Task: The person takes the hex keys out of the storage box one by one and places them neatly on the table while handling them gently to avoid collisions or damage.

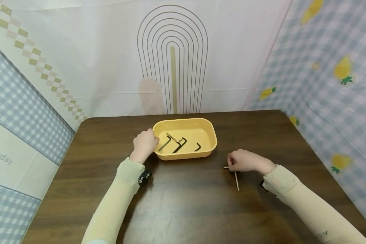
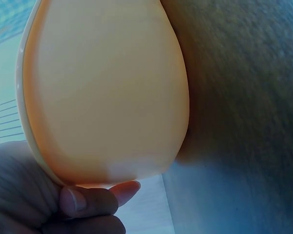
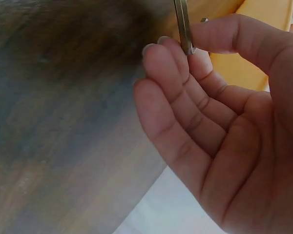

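Note:
A yellow plastic tray point(image 1: 187, 156) stands toward the back of the table. My left hand point(image 1: 144, 143) grips its left end; in the left wrist view the thumb and fingers point(image 2: 90, 201) pinch the wall at the rim. Inside the tray lie several L-shaped hex keys, mostly dark, such as a short black one point(image 1: 198, 147), plus a brass-coloured one point(image 1: 172, 137). To the right of the tray, my right hand point(image 1: 245, 160) pinches a brass-coloured hex key point(image 1: 237, 181) between thumb and index finger. Its bend is hidden by the fingers; the other fingers are loosely bent.
The dark brown wooden table point(image 1: 186, 210) extends around the tray. Behind it hangs a white cloth point(image 1: 109, 61) printed with arches, and a blue checked cloth point(image 1: 323, 91) with yellow fruit hangs at the right.

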Motion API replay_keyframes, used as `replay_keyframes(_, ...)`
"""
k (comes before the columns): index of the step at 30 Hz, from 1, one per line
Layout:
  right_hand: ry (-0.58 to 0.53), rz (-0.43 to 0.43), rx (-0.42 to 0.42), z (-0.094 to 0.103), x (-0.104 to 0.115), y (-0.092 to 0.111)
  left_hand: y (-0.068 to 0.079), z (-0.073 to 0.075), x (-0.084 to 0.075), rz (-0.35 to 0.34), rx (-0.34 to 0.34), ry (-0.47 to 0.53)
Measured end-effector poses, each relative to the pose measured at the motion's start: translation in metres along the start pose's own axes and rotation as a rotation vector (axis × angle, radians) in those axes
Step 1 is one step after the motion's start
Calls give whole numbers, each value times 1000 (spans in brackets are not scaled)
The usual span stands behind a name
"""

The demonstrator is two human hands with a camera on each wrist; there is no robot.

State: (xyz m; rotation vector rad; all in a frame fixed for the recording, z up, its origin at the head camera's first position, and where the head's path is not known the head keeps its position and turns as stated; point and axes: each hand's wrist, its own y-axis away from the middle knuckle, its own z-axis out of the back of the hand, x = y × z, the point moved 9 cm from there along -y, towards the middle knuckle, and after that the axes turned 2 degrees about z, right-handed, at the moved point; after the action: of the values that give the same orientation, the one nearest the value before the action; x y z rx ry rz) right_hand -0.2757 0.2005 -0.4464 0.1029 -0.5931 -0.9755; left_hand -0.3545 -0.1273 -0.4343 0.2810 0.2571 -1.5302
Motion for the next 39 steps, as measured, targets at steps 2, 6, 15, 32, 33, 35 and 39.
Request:
replay_keyframes(2, 5, -5, 2, -2, -4, 1, -1, 0, -1, -5, -3, 0)
replay_keyframes(6, 11, 0, -2, -3, -7, 1, -2, -1, 0, -3, -4, 1)
replay_keyframes(15, -28, -28, 7, -3, -11, 2, -3, 1, 0, -6, -8, -4)
replay_keyframes(32, -91, -76, 39, -7, -15, 3, 0, 1, 1, 10, 13, 4)
replay_keyframes(33, -91, -78, 39, -7, -15, 3, -1, 1, 1, 8, 11, 3)
replay_keyframes(35, -91, -83, 38, -8, -16, 2, -1, 1, 1, 5, 7, 1)
replay_keyframes(39, -84, -96, 43, -11, -18, 2, -2, 0, 1, 1, 14, 2)
